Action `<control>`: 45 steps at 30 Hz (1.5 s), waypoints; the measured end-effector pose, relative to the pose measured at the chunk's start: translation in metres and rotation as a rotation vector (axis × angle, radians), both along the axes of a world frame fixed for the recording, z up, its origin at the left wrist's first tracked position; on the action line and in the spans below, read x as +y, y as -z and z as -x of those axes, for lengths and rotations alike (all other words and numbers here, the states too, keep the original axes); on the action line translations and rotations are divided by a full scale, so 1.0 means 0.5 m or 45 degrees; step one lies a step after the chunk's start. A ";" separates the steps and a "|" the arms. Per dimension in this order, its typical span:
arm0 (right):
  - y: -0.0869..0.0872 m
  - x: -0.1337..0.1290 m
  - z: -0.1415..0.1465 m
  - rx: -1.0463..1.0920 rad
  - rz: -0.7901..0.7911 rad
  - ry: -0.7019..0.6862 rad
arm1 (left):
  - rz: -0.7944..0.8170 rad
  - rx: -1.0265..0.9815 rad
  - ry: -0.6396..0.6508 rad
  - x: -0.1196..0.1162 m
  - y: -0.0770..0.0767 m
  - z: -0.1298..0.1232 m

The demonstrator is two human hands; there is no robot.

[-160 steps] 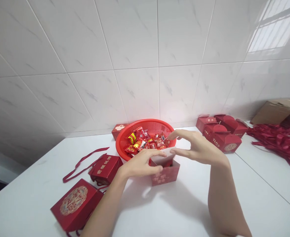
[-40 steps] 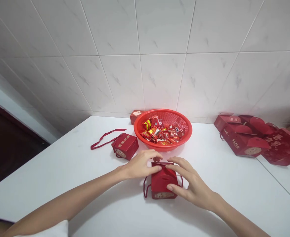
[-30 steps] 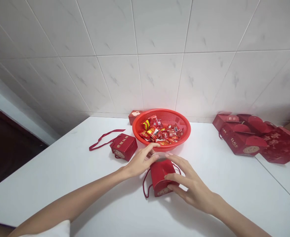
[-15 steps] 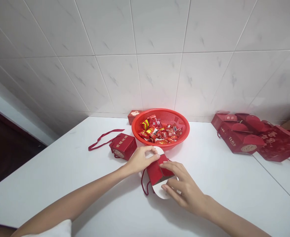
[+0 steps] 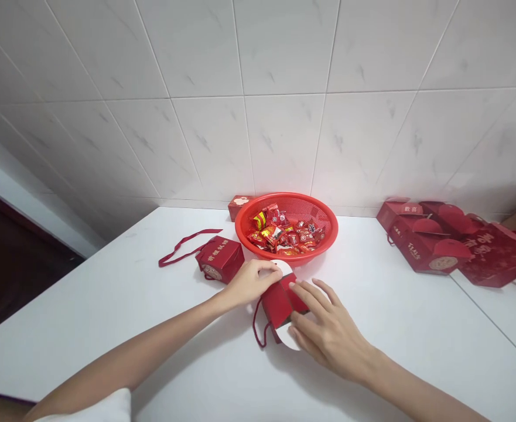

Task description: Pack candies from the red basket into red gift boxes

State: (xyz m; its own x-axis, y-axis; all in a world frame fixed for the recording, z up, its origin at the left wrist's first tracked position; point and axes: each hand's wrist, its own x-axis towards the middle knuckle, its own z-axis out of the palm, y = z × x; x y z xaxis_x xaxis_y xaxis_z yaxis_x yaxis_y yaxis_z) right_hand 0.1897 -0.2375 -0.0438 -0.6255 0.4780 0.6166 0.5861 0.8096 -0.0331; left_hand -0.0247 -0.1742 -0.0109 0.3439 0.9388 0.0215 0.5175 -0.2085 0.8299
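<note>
A small red candy box (image 5: 276,306) with rounded white-lined end flaps stands in front of the basket, a dark red cord hanging at its left side. My left hand (image 5: 253,282) has thumb and fingers closed at the box's far white flap. On the right, my right hand (image 5: 325,325) lies over the box with fingers apart, fingertips touching the red top flaps and the near white flap. Both red top flaps lie nearly flat. Left of my left hand sits another red box (image 5: 220,258), closed, with gold lettering and a ribbon (image 5: 183,243) behind it.
Behind the box stands a red plastic basket (image 5: 330,231) holding several wrapped candies (image 5: 279,231). A smaller red box (image 5: 239,205) is by the wall, partly hidden. Several red boxes (image 5: 424,240) and a red bag (image 5: 499,255) lie at right on the white table (image 5: 187,363).
My right hand has shifted slightly, its fingers spreading more over the top flaps. The near white flap is now more raised and more covered by it. My left hand stays at the far flap.
</note>
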 end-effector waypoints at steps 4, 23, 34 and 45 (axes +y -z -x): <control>0.017 0.005 -0.010 0.071 0.023 0.181 | -0.056 0.077 -0.093 0.001 -0.001 -0.006; 0.044 -0.004 -0.034 0.704 1.251 0.225 | 0.595 -0.088 0.406 0.012 -0.029 0.057; 0.056 0.054 -0.058 0.800 1.585 0.000 | 0.742 -0.372 0.533 0.020 0.072 0.082; -0.091 0.146 -0.141 0.256 1.152 0.309 | 0.004 0.560 0.441 0.027 -0.043 0.093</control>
State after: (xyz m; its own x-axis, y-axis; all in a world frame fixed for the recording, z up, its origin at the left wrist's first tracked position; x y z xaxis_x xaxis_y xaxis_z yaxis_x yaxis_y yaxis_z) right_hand 0.2600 -0.1646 0.0018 -0.3696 0.9285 0.0353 0.6495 0.2853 -0.7048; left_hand -0.0711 -0.1609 0.0104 0.6080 0.7693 -0.1961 0.7170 -0.4259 0.5519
